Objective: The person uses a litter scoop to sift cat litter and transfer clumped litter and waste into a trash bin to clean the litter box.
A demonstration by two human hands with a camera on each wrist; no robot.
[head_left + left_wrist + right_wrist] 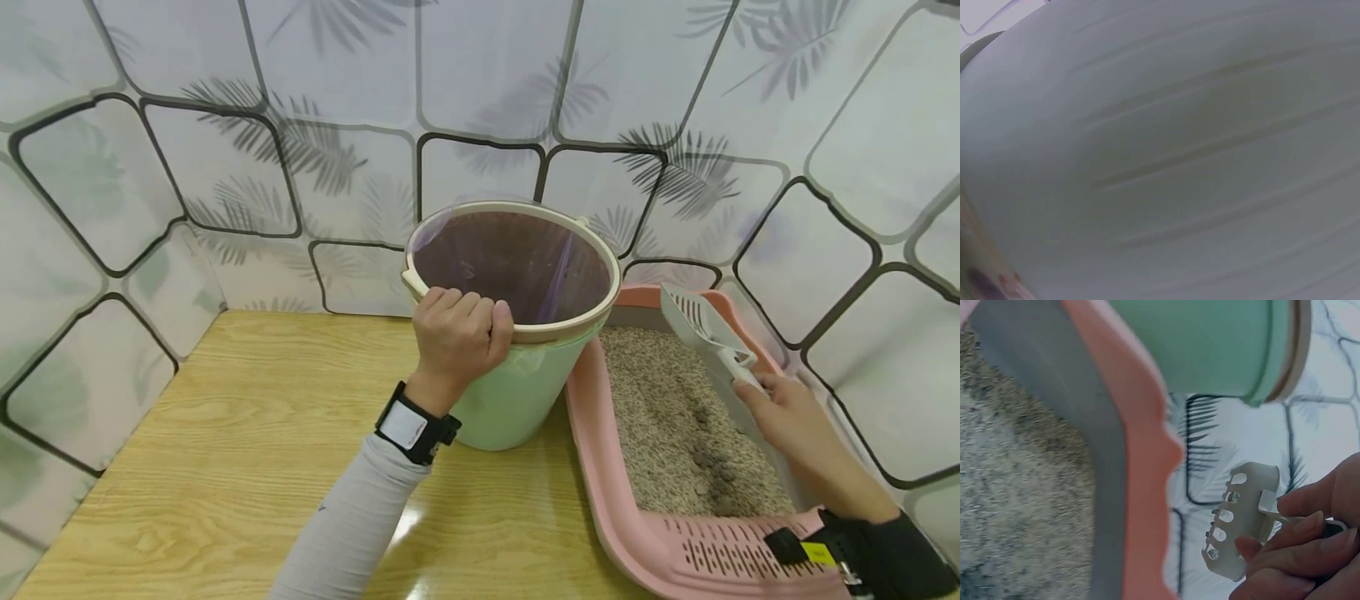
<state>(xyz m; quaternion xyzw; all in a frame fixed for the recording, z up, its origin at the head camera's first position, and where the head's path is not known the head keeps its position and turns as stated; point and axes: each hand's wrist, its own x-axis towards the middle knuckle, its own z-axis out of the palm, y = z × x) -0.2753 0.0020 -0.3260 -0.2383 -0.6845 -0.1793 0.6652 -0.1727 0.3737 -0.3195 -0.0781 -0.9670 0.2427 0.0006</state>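
Observation:
My left hand [463,337] grips the front rim of a light green trash can [498,408] with a beige ring and a thin, see-through purplish liner inside. In the left wrist view the can's ribbed wall [1222,144] fills most of the picture. My right hand [787,421] holds a pale slotted litter scoop [701,325] by its handle, above the right side of a pink litter box [600,433]. Seen from the right wrist, fingers wrap the handle, and small bits cling about the slots of the scoop [1241,519]. Grey-brown litter [667,417] with darker clumps lies in the box.
The can stands on a wood-grain table [225,433], close against the left side of the litter box. A patterned wall covering [480,92] rises behind and at both sides. The box's front ledge [720,554] is slotted.

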